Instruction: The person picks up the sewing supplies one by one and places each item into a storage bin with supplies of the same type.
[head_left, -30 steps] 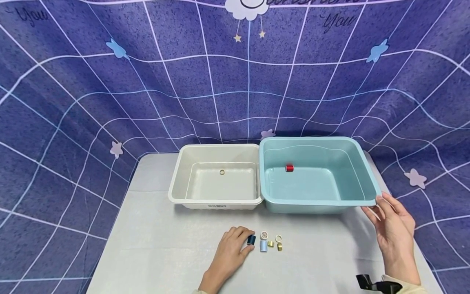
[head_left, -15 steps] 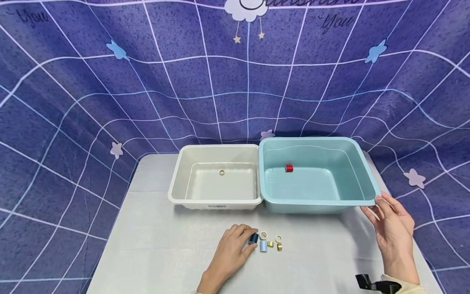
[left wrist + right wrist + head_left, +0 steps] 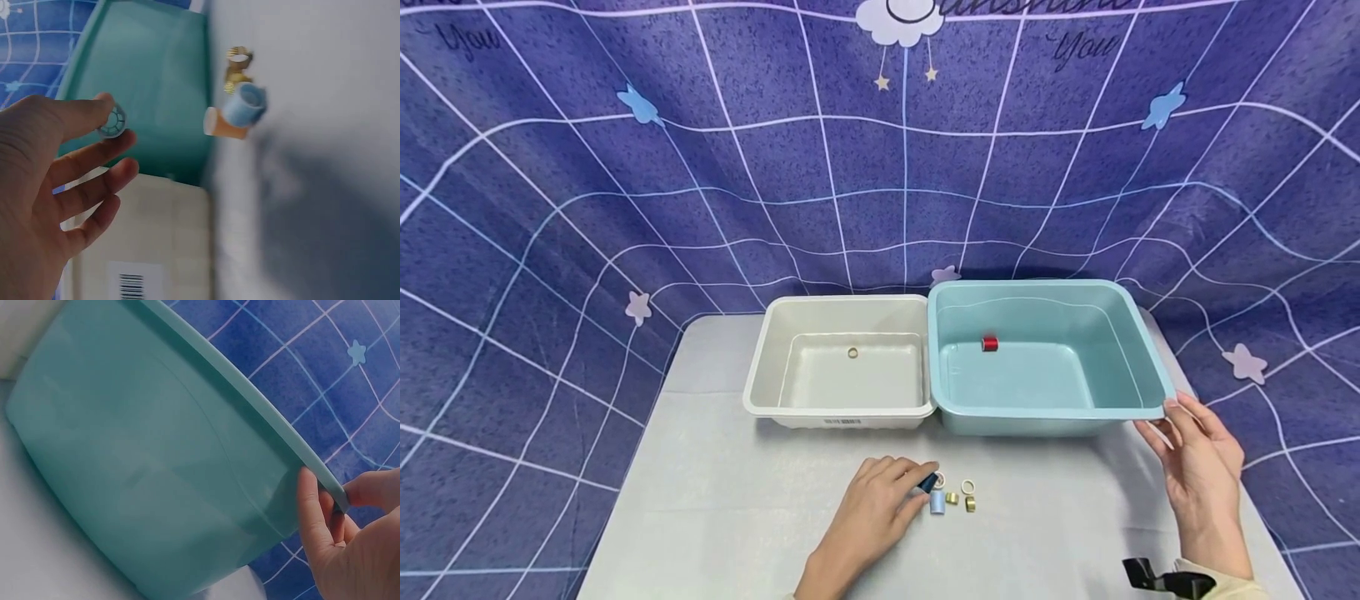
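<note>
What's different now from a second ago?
The left hand moved a little to the right, carrying the dark blue spool between its fingers and thumb. Nothing was let go. The right hand stayed holding the corner of the blue tub, and the red spool stayed inside.

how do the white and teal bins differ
The teal bin is larger than the white bin. A red spool lies in the teal bin, a ring in the white bin. The right hand grips the teal bin; no hand touches the white bin. Both are open-topped.
</note>
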Tool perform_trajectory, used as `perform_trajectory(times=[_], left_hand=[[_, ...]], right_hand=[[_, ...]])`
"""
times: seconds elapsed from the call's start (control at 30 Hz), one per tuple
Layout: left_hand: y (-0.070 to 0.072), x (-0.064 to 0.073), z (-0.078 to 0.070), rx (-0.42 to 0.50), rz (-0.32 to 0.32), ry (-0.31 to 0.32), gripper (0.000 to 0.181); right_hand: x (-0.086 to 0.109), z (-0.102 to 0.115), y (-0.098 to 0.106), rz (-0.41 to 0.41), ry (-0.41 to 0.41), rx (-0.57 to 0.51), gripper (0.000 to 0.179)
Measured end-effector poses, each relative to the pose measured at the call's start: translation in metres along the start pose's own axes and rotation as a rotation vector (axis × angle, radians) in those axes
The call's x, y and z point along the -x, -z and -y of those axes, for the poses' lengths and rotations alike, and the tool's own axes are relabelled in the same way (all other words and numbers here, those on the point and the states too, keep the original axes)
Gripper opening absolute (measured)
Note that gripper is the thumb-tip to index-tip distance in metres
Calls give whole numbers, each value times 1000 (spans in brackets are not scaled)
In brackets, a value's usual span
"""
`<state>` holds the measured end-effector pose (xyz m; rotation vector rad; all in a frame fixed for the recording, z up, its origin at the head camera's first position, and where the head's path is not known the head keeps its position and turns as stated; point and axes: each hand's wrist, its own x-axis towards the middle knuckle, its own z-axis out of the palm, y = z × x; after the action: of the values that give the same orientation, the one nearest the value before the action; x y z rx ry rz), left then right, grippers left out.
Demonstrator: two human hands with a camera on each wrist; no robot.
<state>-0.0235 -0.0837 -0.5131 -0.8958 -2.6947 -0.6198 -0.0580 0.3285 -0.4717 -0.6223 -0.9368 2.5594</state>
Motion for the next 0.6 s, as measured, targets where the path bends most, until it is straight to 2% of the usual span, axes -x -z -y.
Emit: perform_trajectory(times=[0.2, 0.43, 0.6], left_hand=[[16, -9, -7, -9, -37, -74, 42], [32, -21, -14, 13, -42, -128, 45], [40, -33, -16, 44, -86, -196, 41]], right_hand=[[1, 0, -2, -23, 1, 6, 23], [1, 0, -2, -6, 5, -11, 23], [1, 0, -1, -3, 1, -10, 22]])
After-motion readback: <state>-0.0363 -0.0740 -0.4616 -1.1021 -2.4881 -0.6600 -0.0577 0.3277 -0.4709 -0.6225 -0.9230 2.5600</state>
